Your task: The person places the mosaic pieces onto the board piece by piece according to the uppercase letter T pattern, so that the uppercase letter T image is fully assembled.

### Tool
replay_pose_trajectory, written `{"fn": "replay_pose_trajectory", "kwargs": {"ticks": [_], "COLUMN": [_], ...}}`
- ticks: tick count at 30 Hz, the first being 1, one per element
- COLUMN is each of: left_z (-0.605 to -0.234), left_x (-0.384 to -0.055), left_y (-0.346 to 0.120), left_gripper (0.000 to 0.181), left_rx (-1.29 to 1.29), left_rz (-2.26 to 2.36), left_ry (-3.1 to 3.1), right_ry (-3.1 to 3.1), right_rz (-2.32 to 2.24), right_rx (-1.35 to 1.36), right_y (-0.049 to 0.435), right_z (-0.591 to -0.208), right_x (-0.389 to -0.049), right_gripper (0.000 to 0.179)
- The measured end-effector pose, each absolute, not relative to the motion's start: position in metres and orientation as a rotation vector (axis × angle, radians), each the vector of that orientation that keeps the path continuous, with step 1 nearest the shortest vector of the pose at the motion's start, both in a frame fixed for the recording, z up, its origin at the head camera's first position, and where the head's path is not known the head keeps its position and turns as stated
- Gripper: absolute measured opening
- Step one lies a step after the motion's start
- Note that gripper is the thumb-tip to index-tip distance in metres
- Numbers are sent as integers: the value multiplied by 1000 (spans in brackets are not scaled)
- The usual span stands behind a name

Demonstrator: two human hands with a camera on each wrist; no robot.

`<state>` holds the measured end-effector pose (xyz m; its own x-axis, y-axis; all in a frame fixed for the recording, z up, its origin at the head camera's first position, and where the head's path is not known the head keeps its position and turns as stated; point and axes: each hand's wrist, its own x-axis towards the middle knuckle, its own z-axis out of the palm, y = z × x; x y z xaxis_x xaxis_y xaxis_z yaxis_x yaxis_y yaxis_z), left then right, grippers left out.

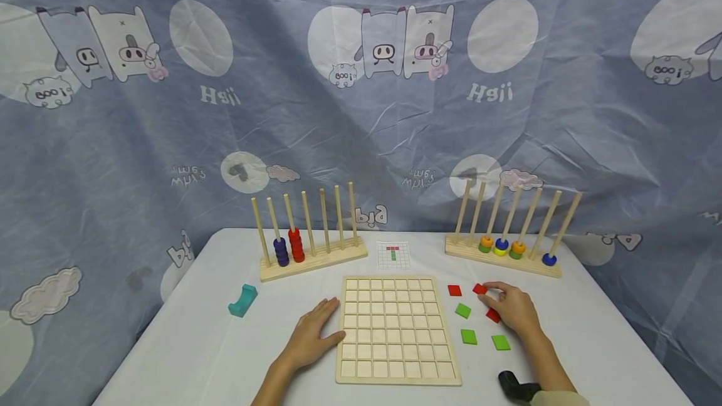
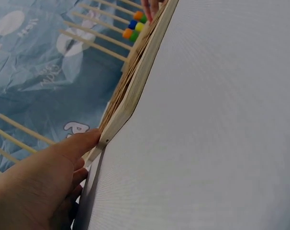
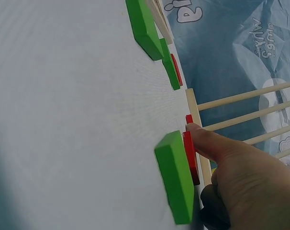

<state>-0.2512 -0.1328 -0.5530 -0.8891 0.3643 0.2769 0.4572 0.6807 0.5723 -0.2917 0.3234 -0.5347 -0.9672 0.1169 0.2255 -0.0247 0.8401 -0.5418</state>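
Sleeve point(image 1: 558, 398) | right hand point(image 1: 512, 307) pinching red tile point(image 1: 479, 289) | left hand point(image 1: 311, 334) outstretched, touching board point(image 1: 393, 334) | peg racks point(image 1: 313, 264) behind

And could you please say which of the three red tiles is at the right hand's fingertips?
The middle red tile, left to right; another lies nearer the grid board, the third nearest the palm of the right hand.

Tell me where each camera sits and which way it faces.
Head: worn on the head, facing forward and down at the board; left grip, right grip and forearms show.
Left wrist: on that wrist, facing along the board's edge; left grip shows, right grip partly.
Right wrist: on that wrist, facing the green tiles; right grip shows.
Head and right wrist share the green tiles.
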Motion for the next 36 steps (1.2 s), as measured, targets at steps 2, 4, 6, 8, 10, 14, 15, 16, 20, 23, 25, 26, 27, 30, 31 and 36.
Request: {"fn": "replay_pose_trajectory", "kwargs": {"ticks": [2,4,6,8,10,14,15,16,20,23,25,26,27,30,31,36], "left_z": [-553,-553,-552,-553,-553,-553,-553,-553,-553,-554,-554,-554,-554,-554,-554,-555], "left_x": [-251,-252,-252,-252,-252,-252,-251,-251,-252,-252,-251,-251,-251,-251,-251,-251], "left_y": [-132,-132,-131,-131,-131,-131,-131,-131,-130,-130,-130,-131,-131,-132,-132,-132], "left_gripper": [69,69,69,69,69,68,68,68,67,66,66,66,66,66,66,66], "left_rx": [-682,-684,-687,-686,-678,-676,-677,-681,-689,-690,-688,-688,-685,-671,-670,-664], "left_rz": [-996,-995,-992,-979,-970,-958,-957,-955,-951,-956,-957,-955,-955,-957,-958,-968], "left_ry": [-2745,-2747,-2747,-2752,-2758,-2751,-2748,-2742,-2725,-2713,-2712,-2713,-2717,-2730,-2730,-2732], "right_ry": [-2762,-2764,-2770,-2776,-2776,-2743,-2734,-2729,-2719,-2705,-2691,-2688,-2688,-2697,-2699,-2704], "right_rz": [826,827,829,832,831,848,852,855,879,871,859,850,849,853,861,891], "right_rx": [-58,-59,-73,-94,-113,-86,-63,-43,70,149,204,227,250,316,333,425], "right_y": [324,325,325,324,322,317,315,312,301,290,281,276,271,254,248,223], "right_z": [-534,-534,-534,-534,-533,-526,-523,-520,-511,-507,-503,-502,-500,-494,-493,-491], "right_x": [-291,-291,-290,-288,-286,-281,-279,-278,-276,-276,-277,-277,-277,-277,-277,-276], "right_gripper": [42,41,41,41,41,40,39,39,35,33,31,31,31,31,31,32]}}
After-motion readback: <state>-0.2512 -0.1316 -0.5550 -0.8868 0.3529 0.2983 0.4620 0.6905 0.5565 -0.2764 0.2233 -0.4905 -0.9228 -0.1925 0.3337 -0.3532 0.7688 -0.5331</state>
